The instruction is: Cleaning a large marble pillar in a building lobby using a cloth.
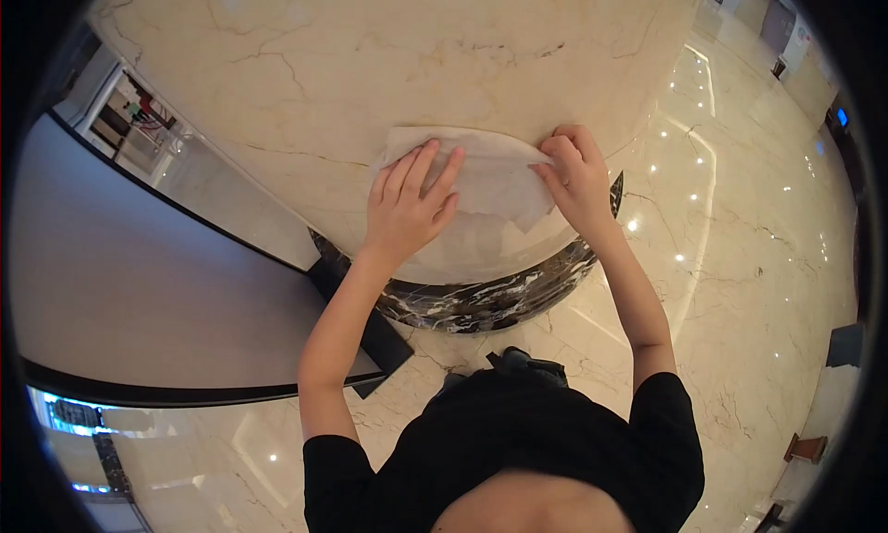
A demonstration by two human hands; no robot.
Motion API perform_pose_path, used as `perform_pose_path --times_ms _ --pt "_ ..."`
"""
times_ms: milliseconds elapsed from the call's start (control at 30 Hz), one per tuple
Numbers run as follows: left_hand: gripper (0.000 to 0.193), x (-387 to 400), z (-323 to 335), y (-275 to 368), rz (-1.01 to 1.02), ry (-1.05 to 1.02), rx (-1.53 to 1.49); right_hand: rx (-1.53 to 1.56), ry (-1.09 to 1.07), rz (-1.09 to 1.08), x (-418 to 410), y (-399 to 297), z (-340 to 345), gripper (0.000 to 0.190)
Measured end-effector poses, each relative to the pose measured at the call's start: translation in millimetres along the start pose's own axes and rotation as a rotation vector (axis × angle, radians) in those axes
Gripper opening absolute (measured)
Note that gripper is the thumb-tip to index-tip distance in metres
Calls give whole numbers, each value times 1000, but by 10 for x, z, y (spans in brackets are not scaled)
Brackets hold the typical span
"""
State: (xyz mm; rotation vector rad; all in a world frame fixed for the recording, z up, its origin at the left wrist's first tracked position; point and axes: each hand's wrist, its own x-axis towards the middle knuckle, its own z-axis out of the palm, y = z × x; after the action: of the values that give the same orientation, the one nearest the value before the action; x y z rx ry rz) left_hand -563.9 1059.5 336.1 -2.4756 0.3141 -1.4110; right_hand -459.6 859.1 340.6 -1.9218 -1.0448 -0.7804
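Note:
A thin whitish cloth or wipe (496,179) lies spread against the cream marble face of a pillar (388,61). My left hand (409,203) presses flat on the cloth's left part, fingers apart. At the upper right edge, my right hand (576,179) pinches the cloth between thumb and curled fingers. The cloth's top edge slopes down toward that grip, and its lower edge hangs unevenly. Whether anything lies beneath the cloth is hidden.
Dark, white-veined marble (472,301) forms the pillar's base. To the left stands a large grey panel (159,276) with a black frame and a black foot (388,349). Glossy marble floor (735,290) stretches away on the right, reflecting ceiling lights.

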Motion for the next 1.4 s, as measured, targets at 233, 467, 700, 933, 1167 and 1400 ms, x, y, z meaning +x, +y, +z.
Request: perform_pose_path --times_ms 233,467,700,933,1167,1400 --pt "44 -95 -232 19 -105 1 -121 459 -197 263 -67 -281 -43 11" --pt "22 -388 -482 269 -962 134 -817 735 -435 428 -257 -497 -164 12" --pt "17 -1154 -376 245 -1726 -374 -2076 862 -613 386 -420 -566 -116 12" --pt "32 -1441 -459 416 -1721 -383 -1900 796 -961 50 -438 -733 -131 17" --pt "42 -1629 -786 497 -2017 -306 -2067 786 -947 118 -602 -678 -79 20" --pt "53 -1995 -882 891 -1952 -448 -2032 687 -1139 313 -1002 -501 109 33"
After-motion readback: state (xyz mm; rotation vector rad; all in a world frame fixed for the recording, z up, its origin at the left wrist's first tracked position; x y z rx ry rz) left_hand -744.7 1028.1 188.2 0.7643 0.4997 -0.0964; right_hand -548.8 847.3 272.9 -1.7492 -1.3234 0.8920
